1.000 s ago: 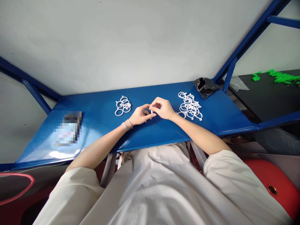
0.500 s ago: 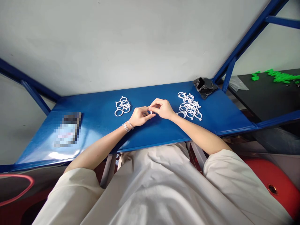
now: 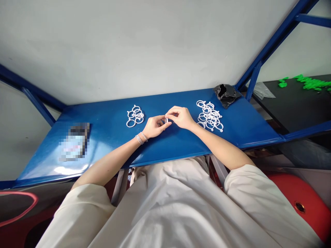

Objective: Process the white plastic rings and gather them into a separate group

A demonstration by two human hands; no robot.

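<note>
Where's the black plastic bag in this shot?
In the head view, the black plastic bag sits at the blue tabletop's far edge, on the person's right, just beyond the larger pile of white plastic rings.

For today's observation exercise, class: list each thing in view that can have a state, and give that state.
Left hand: fingers curled beside the white piece
Right hand: pinching the white piece
White plastic piece: held up between the hands
Smaller pile of white plastic rings: loose, overlapping
Larger pile of white plastic rings: loose, overlapping
Black plastic bag: crumpled

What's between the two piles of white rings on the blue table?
In the head view, both hands: the left hand and right hand meet over the blue table, with a small white piece at their fingertips.
</note>
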